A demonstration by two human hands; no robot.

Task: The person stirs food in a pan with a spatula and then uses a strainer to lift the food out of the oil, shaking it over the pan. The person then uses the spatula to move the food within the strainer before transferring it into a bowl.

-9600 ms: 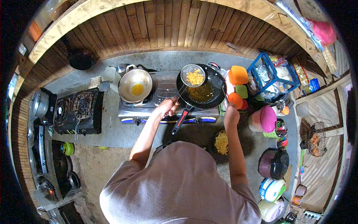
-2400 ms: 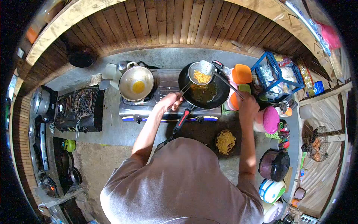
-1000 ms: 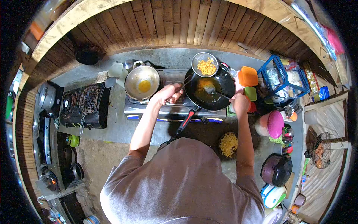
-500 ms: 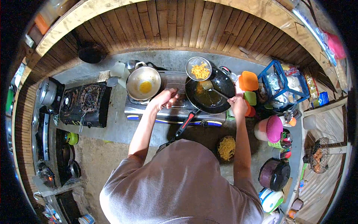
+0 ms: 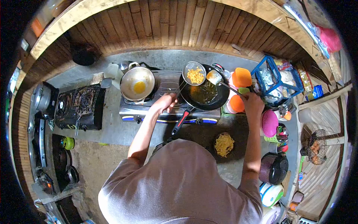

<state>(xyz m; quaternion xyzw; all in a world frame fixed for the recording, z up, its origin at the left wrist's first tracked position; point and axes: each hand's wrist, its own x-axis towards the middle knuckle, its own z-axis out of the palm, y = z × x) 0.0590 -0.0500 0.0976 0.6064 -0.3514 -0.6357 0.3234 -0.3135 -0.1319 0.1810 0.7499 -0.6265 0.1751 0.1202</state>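
My left hand (image 5: 166, 103) is closed around the thin handle of a round wire strainer (image 5: 188, 80), which hangs over the far left rim of a black frying pan (image 5: 220, 99). Yellow-orange fried strips (image 5: 195, 75) lie in the strainer. In my right hand (image 5: 253, 102) is the long handle of a metal spatula (image 5: 214, 77); its shiny blade is raised above the pan's far right part, beside the strainer. Oil (image 5: 203, 95) with small bits shows in the pan. The pan's black and red handle (image 5: 181, 121) points toward me, held by neither hand.
A light pan (image 5: 128, 84) with yellow oil sits on the left of the gas stove (image 5: 156, 114). Pale strips in a dark dish (image 5: 224, 145) are near my right forearm. Orange containers (image 5: 242, 77) and a blue basket (image 5: 280, 89) stand to the right; a charred grill (image 5: 84, 100) is left.
The spatula blade has come up out of the pan's oil and turned, as my right hand moved right. The strainer stays over the pan's far left side, held by my left hand.
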